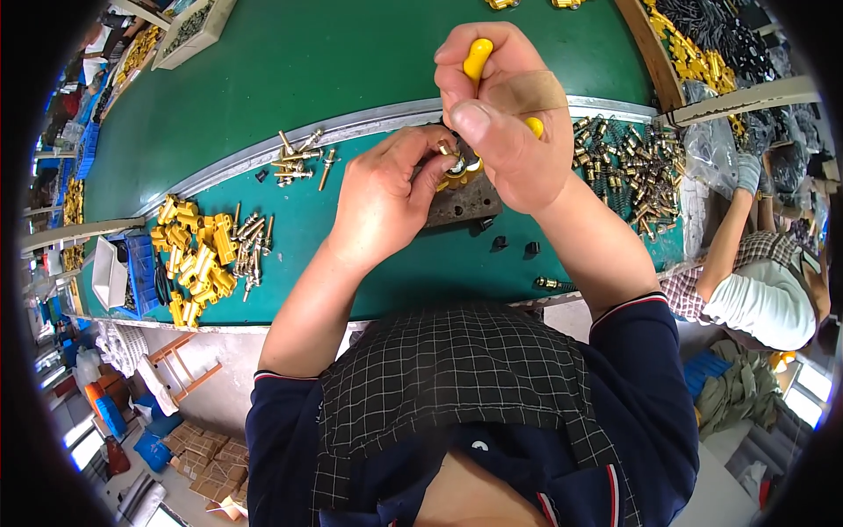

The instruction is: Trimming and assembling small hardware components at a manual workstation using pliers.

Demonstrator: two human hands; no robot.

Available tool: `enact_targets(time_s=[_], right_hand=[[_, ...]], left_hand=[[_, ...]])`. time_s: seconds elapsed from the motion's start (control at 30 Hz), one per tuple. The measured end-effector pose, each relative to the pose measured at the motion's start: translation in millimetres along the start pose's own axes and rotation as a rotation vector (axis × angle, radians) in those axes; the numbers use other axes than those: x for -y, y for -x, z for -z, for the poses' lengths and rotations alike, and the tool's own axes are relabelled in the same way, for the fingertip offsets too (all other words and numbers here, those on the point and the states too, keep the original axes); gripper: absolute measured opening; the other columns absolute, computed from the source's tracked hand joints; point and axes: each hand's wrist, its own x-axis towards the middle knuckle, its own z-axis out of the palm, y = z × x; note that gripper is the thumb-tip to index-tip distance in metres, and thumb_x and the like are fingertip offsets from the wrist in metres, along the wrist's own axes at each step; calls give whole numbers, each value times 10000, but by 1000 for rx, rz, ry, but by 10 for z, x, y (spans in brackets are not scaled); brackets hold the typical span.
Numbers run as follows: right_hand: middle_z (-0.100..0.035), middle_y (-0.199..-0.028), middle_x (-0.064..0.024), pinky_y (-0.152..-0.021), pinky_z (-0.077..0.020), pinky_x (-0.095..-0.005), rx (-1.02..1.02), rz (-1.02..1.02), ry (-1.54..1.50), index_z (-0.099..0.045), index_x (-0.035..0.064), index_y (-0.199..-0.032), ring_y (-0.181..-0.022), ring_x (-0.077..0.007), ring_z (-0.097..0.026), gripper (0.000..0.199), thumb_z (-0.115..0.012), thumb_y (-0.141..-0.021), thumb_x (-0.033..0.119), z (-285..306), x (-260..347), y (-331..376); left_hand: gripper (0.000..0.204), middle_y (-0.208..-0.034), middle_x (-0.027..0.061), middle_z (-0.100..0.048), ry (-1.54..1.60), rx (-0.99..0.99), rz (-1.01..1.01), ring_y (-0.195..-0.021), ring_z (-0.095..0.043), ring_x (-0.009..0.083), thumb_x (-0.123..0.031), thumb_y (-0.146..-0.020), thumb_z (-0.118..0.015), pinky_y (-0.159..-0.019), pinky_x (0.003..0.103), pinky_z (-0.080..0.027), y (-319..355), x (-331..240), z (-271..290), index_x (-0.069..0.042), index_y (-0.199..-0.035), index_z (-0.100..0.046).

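My right hand (pixel 518 114) is closed around yellow-handled pliers (pixel 477 60); the yellow grip ends stick out of the fist, and most of the tool is hidden. Close beside it, my left hand (pixel 391 189) pinches a small metal fitting (pixel 445 151) between thumb and fingers. Both hands work over a dark steel block (pixel 461 209) on the green bench. A yellow metal part (pixel 458 180) sits at the block, partly covered by my fingers. How the pliers' jaws meet the fitting cannot be made out. Small black caps (pixel 532 249) lie just in front of the block.
Yellow metal bodies (pixel 198 255) are heaped at the left beside metal pins (pixel 253 246). More pins (pixel 297 158) lie near the metal rail (pixel 369 123). Brass fittings and springs (pixel 637 167) cover the right side. A blue bin (pixel 139 272) stands far left. Another person (pixel 755 281) works at right.
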Motion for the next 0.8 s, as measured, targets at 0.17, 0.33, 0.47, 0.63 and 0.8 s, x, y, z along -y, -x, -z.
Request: enact_targets(time_s=[0.17, 0.33, 0.47, 0.63, 0.8], right_hand=[[-431, -821, 2, -613, -339, -194, -12, 5, -12, -507, 29, -1066, -730, -46, -392, 339, -645, -758, 60, 60, -35, 17], [-478, -845, -6, -603, -361, -216, -112, -76, -94, -498, 20, -1104, -703, -56, -423, 350, -630, -796, 121, 231, -98, -63], [-499, -851, -11, -586, -370, -233, -168, -147, -306, -500, 15, -1109, -672, -67, -434, 345, -616, -818, 160, 253, -77, -46], [-493, -839, -9, -579, -372, -230, -196, -208, -328, -504, 17, -1097, -663, -64, -433, 340, -633, -821, 168, 264, -69, -96], [-480, -831, 5, -595, -373, -208, -156, -195, -126, -504, 19, -1079, -692, -42, -433, 344, -672, -799, 128, 85, 91, -29]], left_hand=[[131, -886, 96, -653, -8, 7, 33, -716, -651, 272, -54, -836, -645, -608, 342, -523, 30, 7, -37, -46, -955, -593], [150, -887, 94, -640, 35, 15, 5, -706, -639, 279, -45, -820, -657, -597, 342, -514, 45, 55, -76, -52, -951, -583], [159, -893, 93, -639, 13, 47, -10, -727, -640, 261, -26, -818, -656, -617, 326, -514, 86, 44, -32, -48, -955, -580], [162, -903, 85, -643, 10, 67, -46, -736, -643, 259, -21, -814, -658, -618, 324, -519, 76, 48, -24, -48, -953, -580], [156, -927, 75, -647, -59, 40, -174, -736, -648, 276, -9, -799, -650, -598, 339, -532, 109, 75, -32, -47, -936, -584]])
